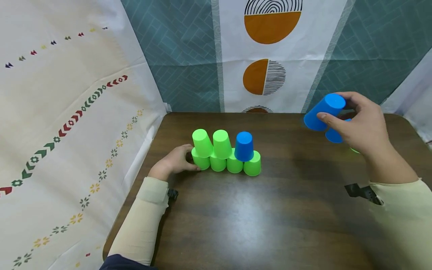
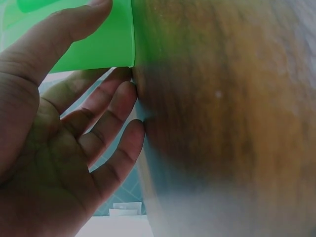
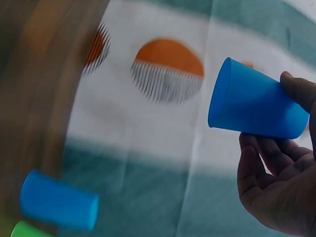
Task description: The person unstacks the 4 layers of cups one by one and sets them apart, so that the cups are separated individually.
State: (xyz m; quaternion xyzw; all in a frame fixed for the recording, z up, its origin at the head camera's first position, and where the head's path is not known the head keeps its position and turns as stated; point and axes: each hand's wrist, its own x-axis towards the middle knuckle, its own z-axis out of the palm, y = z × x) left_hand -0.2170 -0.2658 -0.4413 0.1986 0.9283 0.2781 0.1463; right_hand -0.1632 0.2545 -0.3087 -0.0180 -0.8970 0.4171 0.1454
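My left hand (image 1: 174,161) holds the leftmost bottom green cup (image 1: 200,160), thumb in front and fingers reaching behind it. That cup belongs to a row of several upside-down green cups. Two more green cups (image 1: 221,144) and one blue cup (image 1: 244,147) stand upside down on the row. Off to the right, my right hand (image 1: 366,125) grips another blue cup (image 1: 324,112) in the air, tilted, its mouth facing down and left. In the right wrist view, the thumb lies on one side of this blue cup (image 3: 256,101), fingers on the other.
Beyond the right hand, a further blue cup (image 1: 333,135) is on the table, partly hidden. A sliver of green cup (image 1: 354,150) shows beside the right wrist. The brown wooden table (image 1: 287,210) ends at a patterned cloth backdrop (image 1: 189,82); white cloth (image 1: 84,150) hangs along the left.
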